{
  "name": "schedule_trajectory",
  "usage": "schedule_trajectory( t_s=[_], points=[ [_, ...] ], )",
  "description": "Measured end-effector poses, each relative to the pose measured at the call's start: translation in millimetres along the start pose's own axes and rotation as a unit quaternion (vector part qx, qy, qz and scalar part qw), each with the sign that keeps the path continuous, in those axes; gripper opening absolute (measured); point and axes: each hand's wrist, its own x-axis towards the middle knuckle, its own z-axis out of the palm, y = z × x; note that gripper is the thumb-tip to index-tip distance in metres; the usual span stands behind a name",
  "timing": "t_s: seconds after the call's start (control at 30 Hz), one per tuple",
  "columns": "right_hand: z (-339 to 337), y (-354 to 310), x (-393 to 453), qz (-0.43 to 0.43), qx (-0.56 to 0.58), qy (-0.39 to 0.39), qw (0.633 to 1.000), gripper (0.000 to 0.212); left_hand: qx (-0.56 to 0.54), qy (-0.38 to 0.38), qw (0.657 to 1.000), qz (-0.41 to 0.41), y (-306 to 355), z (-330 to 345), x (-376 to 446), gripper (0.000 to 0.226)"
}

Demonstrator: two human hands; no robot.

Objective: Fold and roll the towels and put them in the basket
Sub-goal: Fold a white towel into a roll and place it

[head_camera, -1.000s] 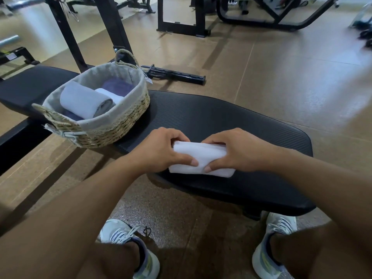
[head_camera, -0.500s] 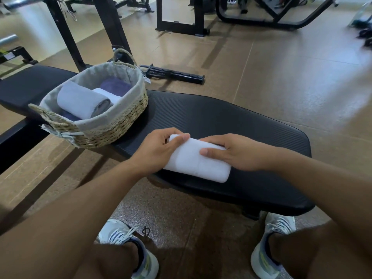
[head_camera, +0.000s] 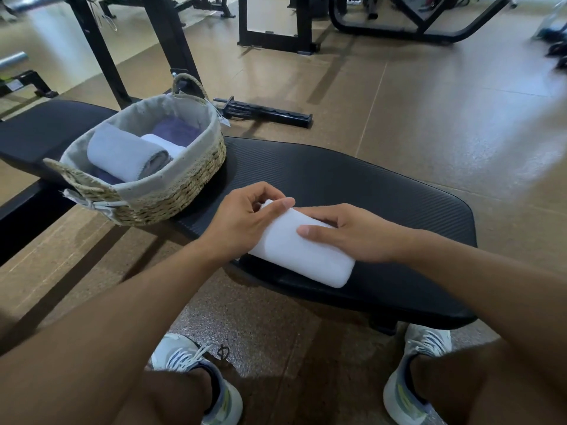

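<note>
A rolled white towel (head_camera: 303, 256) lies at a slant on the black padded bench (head_camera: 352, 182), near its front edge. My left hand (head_camera: 242, 222) grips the roll's far left end, thumb over the top. On the roll's upper right side rests my right hand (head_camera: 346, 231), fingers pressing it. To the left on the bench stands a woven basket (head_camera: 171, 191) with a grey cloth lining. Inside it lie a rolled grey towel (head_camera: 122, 154), a white towel (head_camera: 165, 144) and purple towels (head_camera: 175, 130).
A black metal bar (head_camera: 264, 113) lies on the brown floor behind the bench. Black gym machine frames (head_camera: 276, 41) stand further back. My two feet in pale sneakers (head_camera: 196, 372) are on the floor under the bench's front edge.
The towel roll has turned from level to slanted, its left end swung away from me. My left hand shifted to that far end and my right hand now lies flatter on top.
</note>
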Motion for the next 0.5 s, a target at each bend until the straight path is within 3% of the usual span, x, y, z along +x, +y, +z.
schedule_trajectory(
  t_s=[0.27,0.5],
  points=[
    [6.2,-6.2,6.6,-0.011,-0.001,0.053,0.999,0.033,-0.039,0.058,0.998,0.006,1.9,2.6,-1.4,0.02],
    [9.8,-7.1,10.1,-0.019,0.033,0.094,0.995,0.04,-0.054,0.088,0.994,-0.027,-0.7,-2.2,-2.3,0.023]
  ],
)
